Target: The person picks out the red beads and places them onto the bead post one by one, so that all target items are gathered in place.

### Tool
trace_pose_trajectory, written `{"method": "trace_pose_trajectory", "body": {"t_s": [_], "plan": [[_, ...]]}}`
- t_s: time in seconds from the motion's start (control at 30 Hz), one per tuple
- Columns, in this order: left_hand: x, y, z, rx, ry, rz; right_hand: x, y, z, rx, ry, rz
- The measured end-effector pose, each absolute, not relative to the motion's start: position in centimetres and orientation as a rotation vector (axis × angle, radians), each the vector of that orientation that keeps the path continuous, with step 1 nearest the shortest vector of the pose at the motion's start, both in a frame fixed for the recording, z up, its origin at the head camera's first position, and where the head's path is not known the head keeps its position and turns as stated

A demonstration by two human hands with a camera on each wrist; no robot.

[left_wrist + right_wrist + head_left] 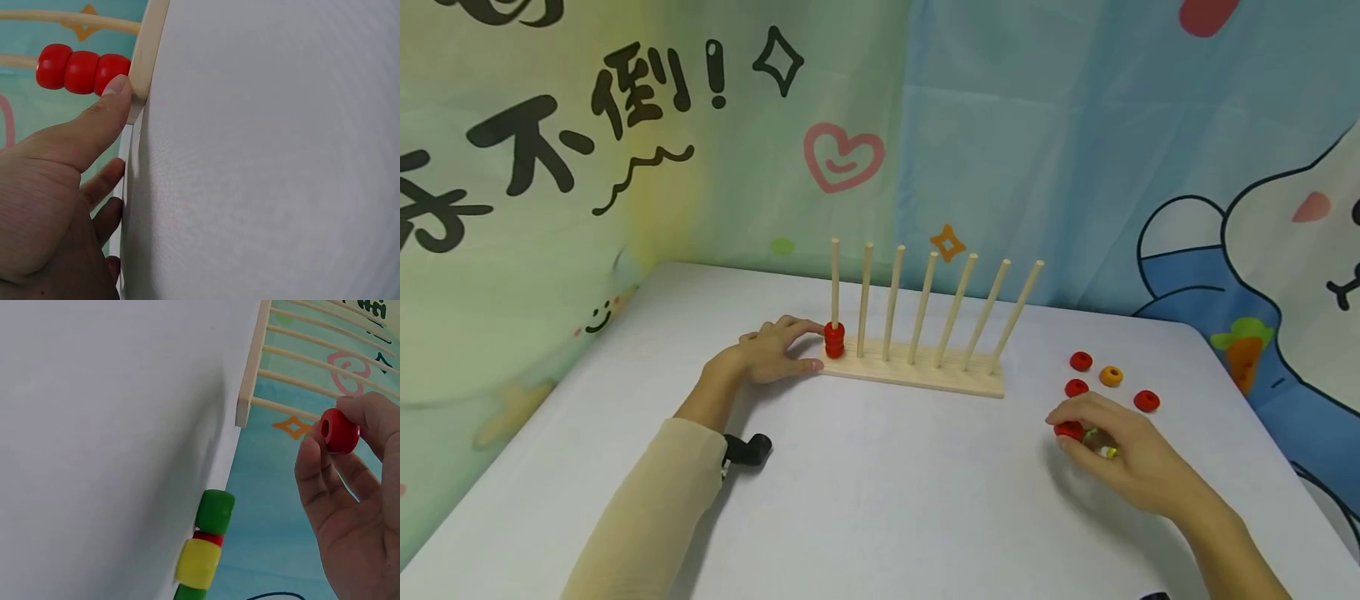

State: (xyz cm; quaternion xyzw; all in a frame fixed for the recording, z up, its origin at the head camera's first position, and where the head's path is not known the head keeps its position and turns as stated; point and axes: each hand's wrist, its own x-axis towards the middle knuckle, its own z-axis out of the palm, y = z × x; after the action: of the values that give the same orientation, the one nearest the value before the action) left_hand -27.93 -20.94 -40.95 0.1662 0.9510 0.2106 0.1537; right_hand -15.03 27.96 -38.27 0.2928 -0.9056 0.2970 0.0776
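Note:
A wooden peg rack (910, 377) stands on the table with a row of upright pegs. Three red beads (834, 341) are stacked on its leftmost peg, and they show again as red beads (81, 70) in the left wrist view. My left hand (771, 350) holds the left end of the base, thumb at the near corner and index finger toward the far side. Off the table, my right hand (1123, 450) pinches a red bead (340, 431) between thumb and fingertips, its hole showing. That hand is to the right of the rack, above loose beads.
Red beads (1146, 401) and an orange bead (1111, 376) lie right of the rack. A green bead (215, 511) and a yellow bead (199, 564) sit below the right hand, partly hidden in the head view. A printed curtain (1037, 150) hangs behind the white table (880, 500).

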Motion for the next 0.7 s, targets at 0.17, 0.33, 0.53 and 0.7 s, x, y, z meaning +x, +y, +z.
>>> {"method": "trace_pose_trajectory", "body": {"t_s": [0.17, 0.33, 0.53, 0.7], "plan": [[-27.9, -20.9, -40.8, 0.474, 2.726, 0.606, -15.4, 27.4, -37.8, 0.863, -2.73, 0.911], [-28.1, -21.0, -40.9, 0.465, 2.727, 0.602, -15.6, 26.8, -37.5, 0.863, -2.745, 0.98], [-28.1, -21.1, -40.9, 0.454, 2.726, 0.599, -16.3, 26.2, -37.1, 0.85, -2.711, 1.004], [-27.9, -21.0, -40.9, 0.463, 2.718, 0.622, -17.0, 25.7, -36.8, 0.903, -2.627, 1.078]]}}
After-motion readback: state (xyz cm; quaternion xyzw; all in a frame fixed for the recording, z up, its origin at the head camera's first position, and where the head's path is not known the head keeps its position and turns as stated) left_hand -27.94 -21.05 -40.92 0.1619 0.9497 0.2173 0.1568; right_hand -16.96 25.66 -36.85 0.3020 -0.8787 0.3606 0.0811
